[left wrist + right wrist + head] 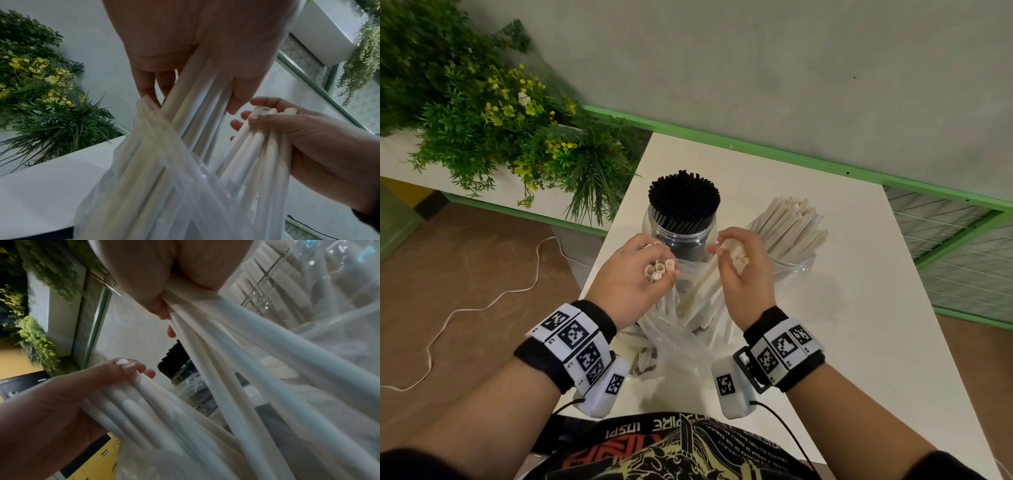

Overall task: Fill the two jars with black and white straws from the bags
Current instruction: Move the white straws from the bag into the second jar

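Observation:
On the white table a clear jar stands packed with black straws. To its right, a second clear jar holds many white straws leaning right. In front of both, a clear plastic bag holds more white straws. My left hand grips a small bunch of white straws upright above the bag; the same bunch shows in the left wrist view. My right hand grips another bunch of white straws that runs down into the bag.
A planter with green and yellow foliage stands left of the table. A green-framed rail and wire mesh panel run behind and to the right. A white cable lies on the brown floor to the left.

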A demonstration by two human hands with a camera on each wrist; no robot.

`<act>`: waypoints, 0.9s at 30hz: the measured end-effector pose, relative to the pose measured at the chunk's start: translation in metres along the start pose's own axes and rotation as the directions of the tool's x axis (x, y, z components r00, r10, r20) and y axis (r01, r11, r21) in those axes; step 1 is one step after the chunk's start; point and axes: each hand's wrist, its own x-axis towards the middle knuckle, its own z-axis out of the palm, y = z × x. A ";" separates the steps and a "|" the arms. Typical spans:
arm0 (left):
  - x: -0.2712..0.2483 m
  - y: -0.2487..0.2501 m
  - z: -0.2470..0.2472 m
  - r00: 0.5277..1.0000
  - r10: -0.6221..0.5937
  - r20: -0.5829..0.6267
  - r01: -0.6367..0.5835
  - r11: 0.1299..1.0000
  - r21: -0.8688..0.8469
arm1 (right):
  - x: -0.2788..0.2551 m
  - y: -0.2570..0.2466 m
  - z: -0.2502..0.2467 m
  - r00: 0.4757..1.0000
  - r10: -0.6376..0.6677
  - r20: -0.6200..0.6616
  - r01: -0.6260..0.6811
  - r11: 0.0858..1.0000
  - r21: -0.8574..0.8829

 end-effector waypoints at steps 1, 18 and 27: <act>0.000 0.001 0.000 1.000 0.000 0.002 0.000 1.000 0.004 | -0.002 0.001 0.001 1.000 0.015 0.008 -0.016 1.000 0.013; 0.007 -0.001 0.002 1.000 0.013 0.018 -0.014 0.998 0.058 | 0.022 -0.020 -0.021 0.990 0.135 0.029 -0.137 0.987 0.085; 0.019 0.000 0.003 0.999 0.023 0.028 -0.026 0.994 0.104 | 0.070 -0.054 -0.072 0.980 0.117 -0.164 -0.085 0.978 0.193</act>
